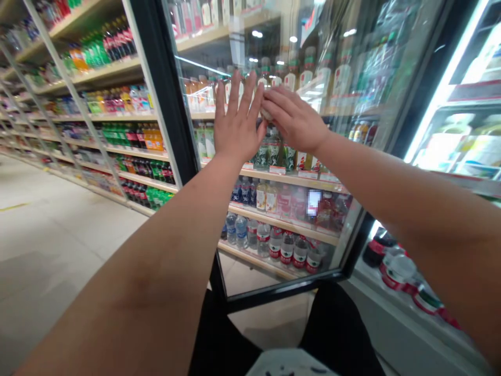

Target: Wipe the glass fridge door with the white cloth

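Note:
A glass cooler door (274,297) with a black frame stands swung open before me. My left hand (238,120) lies flat against the glass with its fingers stretched upward and a little apart. Just to its right, my right hand (295,115) is bent over a small pale wad (266,114), pressing it to the pane. Most of the wad is hidden under the fingers, so whether it is cloth or paper cannot be made out. The fingertips of both hands nearly meet.
Bottles on shelves (287,248) show through the glass, mixed with reflections. Right of the door is the lit cooler (465,89) with bottles near its lower edge. Long drink shelves (129,117) run along the left above a pale tiled floor (50,230). My knees (336,324) are below the door.

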A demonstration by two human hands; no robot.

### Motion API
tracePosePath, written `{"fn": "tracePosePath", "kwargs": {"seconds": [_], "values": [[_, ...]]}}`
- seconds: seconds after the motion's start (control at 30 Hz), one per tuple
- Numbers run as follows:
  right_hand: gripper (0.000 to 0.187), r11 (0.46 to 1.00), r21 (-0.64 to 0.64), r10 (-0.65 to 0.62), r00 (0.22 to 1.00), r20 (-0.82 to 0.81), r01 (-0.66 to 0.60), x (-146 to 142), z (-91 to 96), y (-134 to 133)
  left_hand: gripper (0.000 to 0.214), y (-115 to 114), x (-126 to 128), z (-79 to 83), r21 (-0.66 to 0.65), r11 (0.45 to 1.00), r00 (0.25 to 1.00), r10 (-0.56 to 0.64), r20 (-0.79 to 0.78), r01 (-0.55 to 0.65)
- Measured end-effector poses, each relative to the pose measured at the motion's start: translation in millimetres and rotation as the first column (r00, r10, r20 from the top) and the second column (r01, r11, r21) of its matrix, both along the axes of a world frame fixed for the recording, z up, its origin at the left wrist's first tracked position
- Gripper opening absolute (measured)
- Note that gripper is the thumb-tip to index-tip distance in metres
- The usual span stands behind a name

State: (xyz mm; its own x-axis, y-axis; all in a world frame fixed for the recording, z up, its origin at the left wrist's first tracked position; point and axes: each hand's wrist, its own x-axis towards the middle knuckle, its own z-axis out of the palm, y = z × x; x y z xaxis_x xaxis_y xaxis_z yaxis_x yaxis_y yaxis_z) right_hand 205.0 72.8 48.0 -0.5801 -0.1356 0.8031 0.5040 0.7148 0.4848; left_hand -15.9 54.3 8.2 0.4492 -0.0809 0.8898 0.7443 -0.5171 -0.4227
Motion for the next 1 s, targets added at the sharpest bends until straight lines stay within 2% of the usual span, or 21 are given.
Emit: {"fn": "tracePosePath", "kwargs": {"seconds": [0.07,0.17,0.23,0.3,0.37,0.4,0.43,0.5,0.57,0.6,0.67,0.73,0.8,0.9,0.93,1.0], "values": [[0.041,1.000,-0.016,0.017,1.000,-0.011,-0.017,-0.3,3.1,-1.8,0.100,-3.9,0.5,-1.2,0.008,1.000,1.000,0.021,-0.017,-0.021],[0.050,0.999,-0.032,-0.015,0.968,-0.249,0.007,0.0,9.2,-0.4,0.084,-4.5,0.0,-2.0,-0.028,0.999,1.000,0.017,0.024,-0.017],[0.050,0.998,-0.045,-0.050,0.939,-0.339,0.037,-1.8,7.5,1.2,0.074,-0.7,-1.0,-1.7,-0.045,0.999,0.999,-0.023,0.039,0.024],[0.048,0.998,-0.037,-0.052,0.962,-0.268,0.044,-2.0,3.6,3.5,0.071,4.4,-2.0,-1.0,-0.053,0.997,0.998,-0.051,0.032,0.053],[0.049,1.000,-0.011,-0.007,0.993,-0.120,0.005,3.5,2.8,8.3,0.070,8.1,-2.5,-0.5,-0.051,0.996,0.997,-0.070,0.030,0.071],[0.052,1.000,-0.004,0.020,0.995,-0.096,-0.020,8.4,3.8,11.8,0.070,8.7,-2.4,-0.5,-0.054,0.995,0.996,-0.077,0.034,0.079],[0.055,0.999,0.000,0.044,0.991,-0.123,-0.045,14.0,4.8,15.7,0.071,8.6,-2.1,-0.8,-0.060,0.995,0.996,-0.082,0.040,0.084],[0.060,0.998,0.000,0.067,0.958,-0.278,-0.070,24.3,2.9,22.3,0.072,6.6,-0.8,-1.9,-0.067,0.994,0.995,-0.080,0.056,0.084],[0.059,0.997,-0.006,0.065,0.933,-0.354,-0.072,29.2,-8.7,24.1,0.070,4.4,1.0,-3.1,-0.071,0.995,0.995,-0.066,0.079,0.071],[0.058,0.997,-0.015,0.062,0.948,-0.313,-0.070,29.3,-17.4,22.9,0.068,3.7,1.8,-3.6,-0.066,0.996,0.994,-0.060,0.090,0.066],[0.055,0.996,-0.056,0.054,0.991,-0.126,-0.062,27.6,-34.6,18.5,0.068,3.4,3.0,-4.2,-0.048,0.997,0.994,-0.061,0.093,0.066],[0.053,0.993,-0.098,0.060,0.998,0.022,-0.058,27.2,-42.2,15.5,0.071,2.9,3.4,-4.5,-0.043,0.997,0.994,-0.068,0.083,0.071],[0.050,0.992,-0.101,0.072,0.997,-0.031,-0.075,29.8,-37.5,16.8,0.070,0.5,3.7,-5.0,-0.067,0.996,0.994,-0.058,0.096,0.065],[0.048,0.996,-0.038,0.069,0.964,-0.258,-0.081,33.0,-26.4,21.9,0.069,-6.1,4.9,-5.9,-0.099,0.991,0.993,-0.075,0.096,0.085],[0.049,0.997,-0.023,0.066,0.961,-0.267,-0.075,32.1,-27.2,22.4,0.070,-8.2,5.4,-6.0,-0.100,0.989,0.992,-0.101,0.081,0.109],[0.049,0.997,-0.010,0.079,0.986,-0.146,-0.081,26.9,-38.1,19.7,0.074,-10.3,5.7,-5.6,-0.089,0.984,0.988,-0.147,0.051,0.152]]}}
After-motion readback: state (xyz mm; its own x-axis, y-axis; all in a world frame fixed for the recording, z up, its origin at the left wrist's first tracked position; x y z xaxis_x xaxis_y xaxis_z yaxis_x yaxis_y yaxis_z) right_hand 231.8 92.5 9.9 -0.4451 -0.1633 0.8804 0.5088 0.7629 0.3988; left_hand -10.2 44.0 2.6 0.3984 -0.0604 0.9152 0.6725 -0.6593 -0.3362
